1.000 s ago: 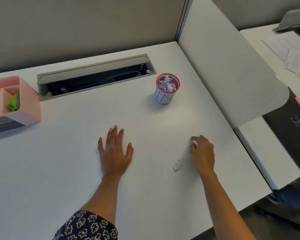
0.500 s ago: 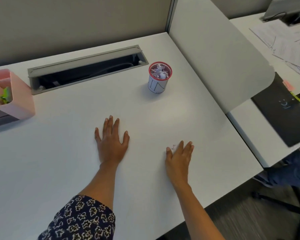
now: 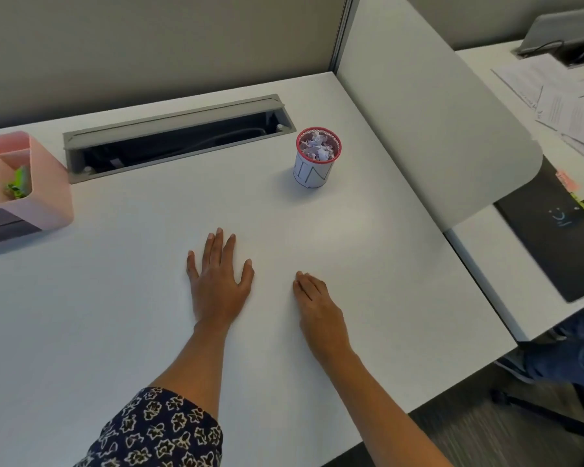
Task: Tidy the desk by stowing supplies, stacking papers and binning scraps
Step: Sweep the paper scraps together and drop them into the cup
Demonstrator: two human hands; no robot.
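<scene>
My left hand (image 3: 218, 284) lies flat on the white desk (image 3: 115, 298), palm down with the fingers spread, holding nothing. My right hand (image 3: 319, 308) rests palm down beside it, fingers straight and close together. The small white paper scrap is not visible; I cannot tell whether it lies under that hand. Beyond the hands stands a small white bin cup (image 3: 312, 175) with a red rim, filled with crumpled paper scraps (image 3: 317, 148). A pink desk organiser (image 3: 48, 197) at the far left holds a green clip (image 3: 17, 187).
An open grey cable tray (image 3: 176, 143) is sunk into the desk's back. A grey divider panel (image 3: 435, 129) bounds the right side. On the neighbouring desk lie loose papers (image 3: 570, 102) and a black notebook (image 3: 560, 244). Another person's leg (image 3: 570, 352) is at the lower right.
My right hand slid left across the desk over the scrap, which has gone from sight. The left hand stayed flat. The view shifted slightly.
</scene>
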